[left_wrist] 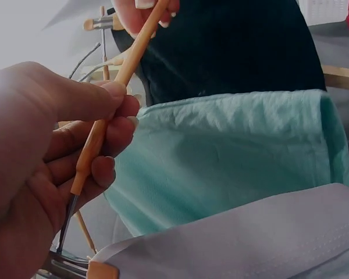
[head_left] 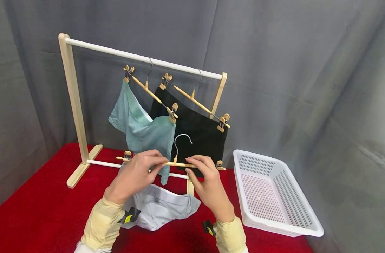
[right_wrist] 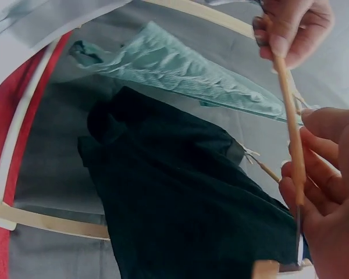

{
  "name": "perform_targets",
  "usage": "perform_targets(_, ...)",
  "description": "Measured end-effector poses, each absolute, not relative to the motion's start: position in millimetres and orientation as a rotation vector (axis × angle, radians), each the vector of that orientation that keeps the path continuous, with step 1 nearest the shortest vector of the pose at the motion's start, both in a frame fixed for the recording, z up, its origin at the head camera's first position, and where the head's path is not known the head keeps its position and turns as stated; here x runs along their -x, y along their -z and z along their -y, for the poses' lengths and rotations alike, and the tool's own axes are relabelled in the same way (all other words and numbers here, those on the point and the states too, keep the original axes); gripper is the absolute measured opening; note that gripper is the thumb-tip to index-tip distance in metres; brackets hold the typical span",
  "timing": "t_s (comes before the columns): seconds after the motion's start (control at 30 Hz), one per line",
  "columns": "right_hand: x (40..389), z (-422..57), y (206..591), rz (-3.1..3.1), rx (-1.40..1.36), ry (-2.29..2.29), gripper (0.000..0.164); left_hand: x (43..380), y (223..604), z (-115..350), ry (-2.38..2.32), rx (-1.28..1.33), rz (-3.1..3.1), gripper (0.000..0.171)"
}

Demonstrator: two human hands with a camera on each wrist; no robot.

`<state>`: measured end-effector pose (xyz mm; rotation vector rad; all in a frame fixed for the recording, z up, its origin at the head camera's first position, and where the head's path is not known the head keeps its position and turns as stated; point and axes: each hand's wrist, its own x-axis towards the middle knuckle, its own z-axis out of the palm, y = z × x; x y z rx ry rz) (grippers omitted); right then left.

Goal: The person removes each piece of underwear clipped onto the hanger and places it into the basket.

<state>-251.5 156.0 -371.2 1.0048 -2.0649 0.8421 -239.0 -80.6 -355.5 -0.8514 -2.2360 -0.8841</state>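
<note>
Left hand (head_left: pixel 137 175): grip closed, thumb and fingers pinching the wooden bar left of the hook (head_left: pixel 183 134).
Right hand (head_left: pixel 208 186): grip closed, thumb and fingers pinching the same bar right of the hook.
Held clip hanger (head_left: pixel 180 164): raised in front of the rack, hook upward, bar nearly level.
Left clip (head_left: pixel 127 155): attached to the pale grey underpants (head_left: pixel 164 207).
Right clip (head_left: pixel 219 164): beyond the right fingertips, well apart from the grey fabric.
Grey underpants: below the held bar, partly hidden by the left hand and wrist.
Garment rack (head_left: pixel 107 50): wooden uprights, white top rail; two further clip hangers hooked on the rail.
Teal underpants (head_left: pixel 145 131): clipped at both ends to the left rack hanger.
Black garment (head_left: pixel 200 131): clipped to the right rack hanger, partly behind the teal pair.
Plastic basket (head_left: pixel 274 228): white, perforated, right of the rack.
Bench (head_left: pixel 37 211): red-covered, beneath the rack.
Backdrop (head_left: pixel 274 88): grey curtain.
</note>
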Motion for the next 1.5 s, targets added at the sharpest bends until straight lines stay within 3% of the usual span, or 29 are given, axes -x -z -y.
perform_targets(0.33,250.3,-157.6,381.0,2.164,-0.981,-0.827,0.039,237.6,357.0,70.1,0.791,0.924,2.202,0.020)
perform_targets(0.93,258.9,-152.6,376.5,2.110,-1.035,-0.866,0.025,239.4,352.7,66.5,0.751,0.934,2.185,0.015)
perform_targets(1.5,260.4,-151.1,385.0,2.115,-1.069,-0.876,0.021,234.8,360.0,67.0,0.796,0.893,2.313,0.022)
